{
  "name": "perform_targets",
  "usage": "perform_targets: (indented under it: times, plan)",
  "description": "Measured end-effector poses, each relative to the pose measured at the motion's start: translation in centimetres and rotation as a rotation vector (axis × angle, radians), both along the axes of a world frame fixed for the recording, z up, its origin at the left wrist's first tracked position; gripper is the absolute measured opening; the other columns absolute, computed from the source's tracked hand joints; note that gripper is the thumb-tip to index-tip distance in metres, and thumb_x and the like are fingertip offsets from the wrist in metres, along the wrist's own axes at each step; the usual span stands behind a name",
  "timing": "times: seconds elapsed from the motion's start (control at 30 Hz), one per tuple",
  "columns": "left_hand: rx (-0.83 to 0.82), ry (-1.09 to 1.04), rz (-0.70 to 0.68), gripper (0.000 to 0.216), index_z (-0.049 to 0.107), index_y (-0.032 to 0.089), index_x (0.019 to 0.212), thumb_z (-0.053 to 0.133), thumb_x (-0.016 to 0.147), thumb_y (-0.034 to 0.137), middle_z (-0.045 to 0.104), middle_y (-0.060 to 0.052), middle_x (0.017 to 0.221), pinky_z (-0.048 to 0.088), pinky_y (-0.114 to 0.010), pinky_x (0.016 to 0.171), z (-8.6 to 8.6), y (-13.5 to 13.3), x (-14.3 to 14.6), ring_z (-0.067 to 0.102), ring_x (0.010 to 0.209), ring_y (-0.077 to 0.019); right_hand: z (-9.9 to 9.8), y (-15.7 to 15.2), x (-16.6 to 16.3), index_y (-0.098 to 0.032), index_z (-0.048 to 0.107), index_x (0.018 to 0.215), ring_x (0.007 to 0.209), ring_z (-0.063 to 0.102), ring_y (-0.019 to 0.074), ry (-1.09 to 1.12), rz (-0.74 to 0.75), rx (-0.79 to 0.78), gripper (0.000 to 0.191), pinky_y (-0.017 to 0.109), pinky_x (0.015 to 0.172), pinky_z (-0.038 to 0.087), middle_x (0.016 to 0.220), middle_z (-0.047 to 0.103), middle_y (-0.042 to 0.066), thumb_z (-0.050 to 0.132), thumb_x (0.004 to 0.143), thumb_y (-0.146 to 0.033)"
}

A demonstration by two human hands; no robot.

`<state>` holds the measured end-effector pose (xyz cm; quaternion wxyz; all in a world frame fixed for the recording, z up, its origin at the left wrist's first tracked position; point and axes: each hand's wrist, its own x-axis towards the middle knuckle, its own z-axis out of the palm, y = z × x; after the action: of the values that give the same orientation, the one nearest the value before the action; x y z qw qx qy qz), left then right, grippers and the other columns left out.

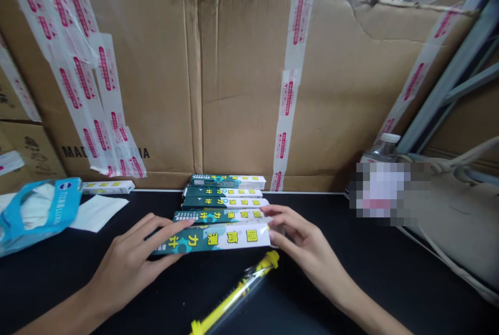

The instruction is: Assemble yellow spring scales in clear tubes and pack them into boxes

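Observation:
A long, narrow green-and-white box [218,239] with yellow lettering is held by both hands, its print upside down to me. My left hand [136,252] grips its left end between thumb and fingers. At the right end, my right hand [300,236] is closed on the box, its fingertips also touching the similar box [230,214] just behind. Several more such boxes [224,202] lie in a row farther back. Nearer me, a clear tube with yellow ends and a yellow inner rod, a tubular spring scale [237,293], lies aslant on the black table.
A large cardboard sheet [241,90] stands along the back edge of the black table [136,304]. At left are a blue tissue pack [64,207], a white tissue [99,214] and another narrow box [109,187]. At right stands a capped, partly blurred bottle [384,155] by a metal frame [448,80].

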<state>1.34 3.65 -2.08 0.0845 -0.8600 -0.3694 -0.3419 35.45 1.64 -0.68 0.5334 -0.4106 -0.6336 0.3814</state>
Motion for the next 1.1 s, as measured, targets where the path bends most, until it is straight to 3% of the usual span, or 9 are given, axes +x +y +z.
perform_targets:
  times: [0.17,0.3,0.43,0.67,0.77,0.9,1.1]
  plan:
    - [-0.073,-0.053,0.173,0.04,0.062,0.038,0.132,0.059,0.097,0.058,0.07,0.0,0.107,0.055,-0.037,0.084,0.2,0.5,0.3,0.067,0.098,-0.0244,0.2,1.3,1.7,-0.022,0.074,0.097,0.092,0.076,0.0228,0.386,-0.138,-0.026,0.026,0.039,0.089,0.063,0.102,0.079,0.007,0.078,0.088,-0.047]
    - [-0.14,-0.081,0.302,0.045,0.06,0.036,0.131,0.05,0.098,0.065,0.07,-0.002,0.111,0.055,-0.04,0.08,0.2,0.8,0.4,0.067,0.101,-0.0276,-0.3,3.2,5.4,-0.026,0.071,0.093,0.093,0.076,0.0179,0.589,-0.291,0.043,0.022,0.033,0.095,0.062,0.096,0.076,-0.001,0.083,0.082,-0.042]
    - [-0.153,-0.105,0.353,0.047,0.058,0.034,0.133,0.048,0.099,0.065,0.069,-0.003,0.115,0.056,-0.043,0.086,0.0,1.3,0.0,0.066,0.104,-0.0283,-0.5,4.2,7.6,-0.025,0.072,0.087,0.09,0.076,0.0193,0.635,-0.318,0.011,0.019,0.034,0.094,0.063,0.095,0.076,0.001,0.083,0.08,-0.039]
    - [-0.183,-0.111,0.372,0.051,0.057,0.031,0.134,0.047,0.098,0.066,0.066,-0.006,0.113,0.054,-0.052,0.089,-0.4,1.9,-0.3,0.063,0.106,-0.0328,-0.7,2.6,3.9,-0.019,0.073,0.092,0.078,0.077,0.0229,0.441,-0.051,-0.2,0.03,0.041,0.08,0.067,0.091,0.079,0.007,0.082,0.082,-0.046]
    - [-0.187,-0.108,0.356,0.046,0.055,0.029,0.133,0.047,0.1,0.059,0.064,-0.007,0.113,0.05,-0.059,0.095,-0.6,1.9,-0.4,0.06,0.109,-0.0342,-0.9,2.0,2.6,-0.02,0.069,0.092,0.079,0.078,0.0237,0.343,0.035,-0.242,0.032,0.044,0.082,0.066,0.088,0.079,0.007,0.081,0.083,-0.048]
    - [-0.171,-0.117,0.319,0.039,0.048,0.027,0.135,0.046,0.102,0.048,0.059,-0.009,0.122,0.047,-0.058,0.103,-0.7,2.0,-0.3,0.056,0.119,-0.0337,-0.8,1.8,2.5,-0.021,0.066,0.096,0.086,0.077,0.0245,0.167,0.1,-0.216,0.033,0.047,0.087,0.063,0.093,0.078,0.007,0.072,0.089,-0.053]
    - [-0.146,-0.098,0.23,0.032,0.048,0.027,0.131,0.044,0.105,0.044,0.052,-0.007,0.127,0.044,-0.054,0.111,-0.4,1.3,0.3,0.056,0.123,-0.0296,-0.5,2.0,3.3,-0.021,0.078,0.091,0.093,0.067,0.025,-0.239,0.097,-0.038,0.026,0.041,0.085,0.054,0.097,0.071,0.006,0.076,0.088,-0.046]
